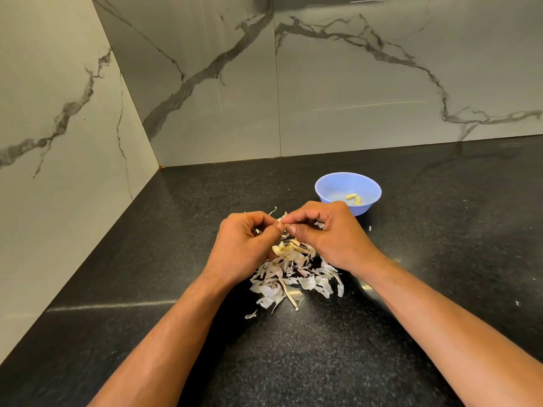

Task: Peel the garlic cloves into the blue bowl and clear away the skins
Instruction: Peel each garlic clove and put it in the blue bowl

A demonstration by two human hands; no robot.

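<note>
My left hand point(242, 245) and my right hand point(326, 233) meet above the counter, fingertips pinching one small garlic clove point(282, 221) between them; the fingers hide most of it. Beneath the hands lies a heap of pale garlic skins point(293, 274), with a few clove pieces point(282, 248) showing in it and a dry stalk at its front. The blue bowl point(335, 183) stands behind and to the right of my right hand, with two peeled cloves point(354, 198) inside.
The black speckled counter point(411, 318) runs into a corner of grey marble wall panels point(352, 83) at the back and left. Stray skin flakes point(370, 228) lie to the right of the hands.
</note>
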